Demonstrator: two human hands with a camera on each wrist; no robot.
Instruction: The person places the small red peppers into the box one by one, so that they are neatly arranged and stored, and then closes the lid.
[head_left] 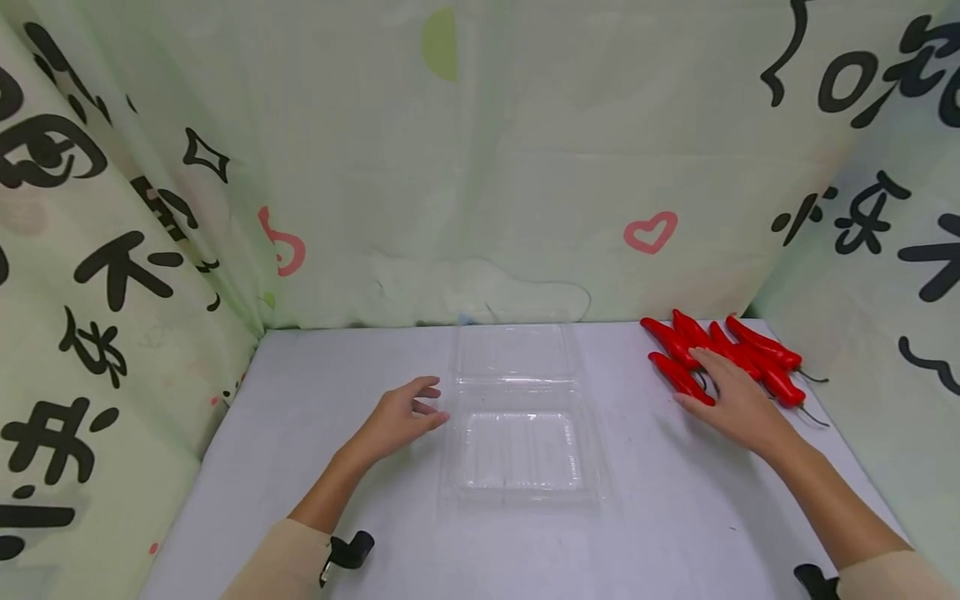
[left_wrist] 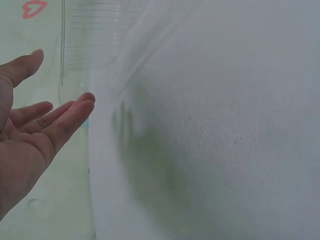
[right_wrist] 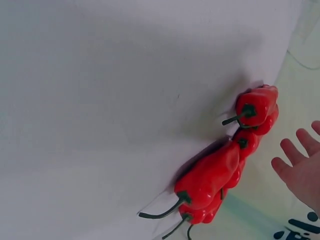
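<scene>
In the head view, several red chili peppers (head_left: 765, 360) with dark green stems lie heaped at the back right of the table. Over their near left side is my right hand (head_left: 738, 404), fingers spread and nothing gripped; the right wrist view shows the hand (right_wrist: 302, 170) apart from the peppers (right_wrist: 210, 172). A clear plastic clamshell box (head_left: 521, 450) lies with its lid (head_left: 516, 354) folded back in the middle. Just left of it hovers my left hand (head_left: 401, 421), fingers loosely bent and holding nothing. The left wrist view shows that hand (left_wrist: 45, 120) below the box's ribbed part (left_wrist: 95, 35).
The white table (head_left: 315, 433) is enclosed by pale green printed cloth at the back (head_left: 360, 167) and on both sides. A curtain with black writing (head_left: 120, 271) hangs along the left. The peppers lie close to the table's right edge.
</scene>
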